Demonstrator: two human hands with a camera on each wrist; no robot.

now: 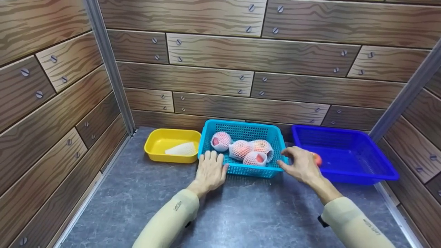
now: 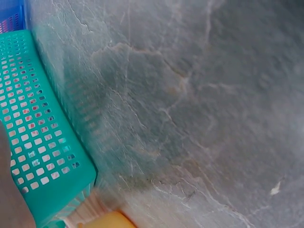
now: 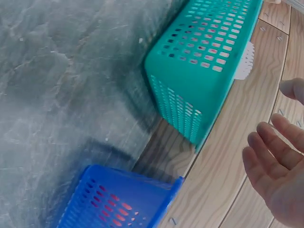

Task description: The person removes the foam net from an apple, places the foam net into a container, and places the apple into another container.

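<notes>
A turquoise basket (image 1: 255,171) holds several reddish fruits (image 1: 241,150) wrapped in white foam nets. My left hand (image 1: 209,172) rests on the basket's front left corner, its fingers reaching over the rim. Only a blurred edge of that hand (image 2: 12,190) shows in the left wrist view. Beside the basket's right end hovers my right hand (image 1: 303,165), thumb and fingers spread apart. The right wrist view shows this hand (image 3: 280,175) holding nothing, apart from the basket (image 3: 185,85).
To the right stands a blue basket (image 1: 358,176) with a red fruit (image 1: 317,159) in it, partly hidden by my right hand. A yellow tray (image 1: 155,157) at the left contains a white foam net (image 1: 181,149). Wood-patterned walls (image 1: 220,82) enclose the grey tabletop (image 1: 241,210).
</notes>
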